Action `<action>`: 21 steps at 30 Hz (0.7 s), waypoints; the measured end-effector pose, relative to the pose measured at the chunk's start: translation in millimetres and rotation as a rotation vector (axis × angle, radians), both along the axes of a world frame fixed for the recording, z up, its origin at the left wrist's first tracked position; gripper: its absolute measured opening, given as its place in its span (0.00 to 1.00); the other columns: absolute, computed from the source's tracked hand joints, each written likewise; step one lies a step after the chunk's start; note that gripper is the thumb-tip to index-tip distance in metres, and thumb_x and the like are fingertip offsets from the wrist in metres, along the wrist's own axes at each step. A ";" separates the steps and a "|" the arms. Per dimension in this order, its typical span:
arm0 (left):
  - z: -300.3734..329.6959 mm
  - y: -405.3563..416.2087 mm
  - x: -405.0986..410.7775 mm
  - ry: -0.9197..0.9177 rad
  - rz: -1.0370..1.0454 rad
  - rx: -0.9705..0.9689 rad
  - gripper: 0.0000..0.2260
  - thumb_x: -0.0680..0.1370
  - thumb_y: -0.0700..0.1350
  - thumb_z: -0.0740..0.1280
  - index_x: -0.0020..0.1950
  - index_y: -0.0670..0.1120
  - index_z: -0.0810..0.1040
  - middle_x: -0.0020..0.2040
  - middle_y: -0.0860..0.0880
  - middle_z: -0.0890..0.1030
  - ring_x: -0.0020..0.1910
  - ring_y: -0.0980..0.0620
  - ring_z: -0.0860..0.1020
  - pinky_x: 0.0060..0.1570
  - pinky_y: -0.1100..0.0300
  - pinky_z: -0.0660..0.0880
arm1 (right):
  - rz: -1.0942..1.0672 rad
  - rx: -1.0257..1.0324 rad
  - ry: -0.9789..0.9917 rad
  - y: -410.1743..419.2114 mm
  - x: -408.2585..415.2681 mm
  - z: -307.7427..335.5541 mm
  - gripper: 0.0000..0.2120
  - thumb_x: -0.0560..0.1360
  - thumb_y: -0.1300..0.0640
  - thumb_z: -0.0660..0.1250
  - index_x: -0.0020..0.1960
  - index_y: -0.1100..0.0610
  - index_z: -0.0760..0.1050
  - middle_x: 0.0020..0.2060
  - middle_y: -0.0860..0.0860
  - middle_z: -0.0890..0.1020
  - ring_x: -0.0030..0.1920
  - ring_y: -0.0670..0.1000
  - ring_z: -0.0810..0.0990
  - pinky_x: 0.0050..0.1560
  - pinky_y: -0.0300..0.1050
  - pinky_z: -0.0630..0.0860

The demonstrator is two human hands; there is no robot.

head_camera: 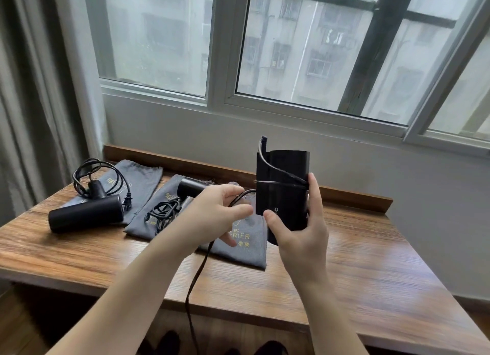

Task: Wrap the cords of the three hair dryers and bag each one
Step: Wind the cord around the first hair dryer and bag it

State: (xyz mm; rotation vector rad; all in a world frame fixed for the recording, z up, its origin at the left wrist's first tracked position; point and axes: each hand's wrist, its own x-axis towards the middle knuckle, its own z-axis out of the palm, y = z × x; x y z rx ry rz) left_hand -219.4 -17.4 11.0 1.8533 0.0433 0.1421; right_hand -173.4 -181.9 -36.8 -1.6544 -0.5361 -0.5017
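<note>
1. The right hand (299, 222) gripped the black hair dryer (282, 193) upright above the wooden table (358, 262), thumb curled on its front and fingers curled round its 3 o'clock edge.
2. The cord (197, 270) crossed the dryer's body in a loop, ran out at 9 o'clock into the left hand (212, 214), then dropped toward 6 o'clock past the table's edge.
3. The left hand pinched that cord, its other fingers loosely spread.
4. Under the hands lay a grey bag with gold lettering (244, 246), flat on the table.
5. At 9 o'clock from it, a second grey bag (159, 211) carried a second dryer (189, 186) and its tangled cord (163, 213).
6. Farther toward 9 o'clock, a third dryer (86, 215) lay on its side, its looped cord (98, 175) and plug (127, 202) resting on a third grey bag (140, 174).
7. A window (291, 44) stood at 12 o'clock, a curtain (34, 89) at 9 o'clock.
</note>
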 end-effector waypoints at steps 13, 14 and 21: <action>-4.7 -19.2 1.9 -0.154 0.109 -0.198 0.25 0.71 0.45 0.77 0.62 0.53 0.69 0.51 0.45 0.83 0.45 0.49 0.84 0.31 0.53 0.81 | 0.357 0.115 0.136 -4.3 -6.7 0.0 0.41 0.66 0.58 0.75 0.73 0.38 0.64 0.63 0.49 0.77 0.61 0.55 0.79 0.52 0.50 0.82; -4.7 -19.2 1.1 -0.171 0.101 -0.202 0.25 0.71 0.44 0.77 0.63 0.53 0.69 0.50 0.45 0.84 0.45 0.50 0.84 0.31 0.53 0.81 | 0.405 0.129 0.176 -4.2 -6.7 0.4 0.42 0.67 0.61 0.75 0.74 0.37 0.62 0.63 0.48 0.78 0.62 0.56 0.79 0.54 0.51 0.81; -4.5 -20.6 3.3 -0.167 0.084 -0.188 0.23 0.74 0.46 0.74 0.65 0.55 0.69 0.48 0.50 0.85 0.44 0.52 0.85 0.31 0.53 0.81 | 0.289 0.028 0.097 5.4 -10.3 3.4 0.44 0.73 0.71 0.71 0.76 0.39 0.57 0.57 0.40 0.82 0.58 0.48 0.82 0.51 0.44 0.81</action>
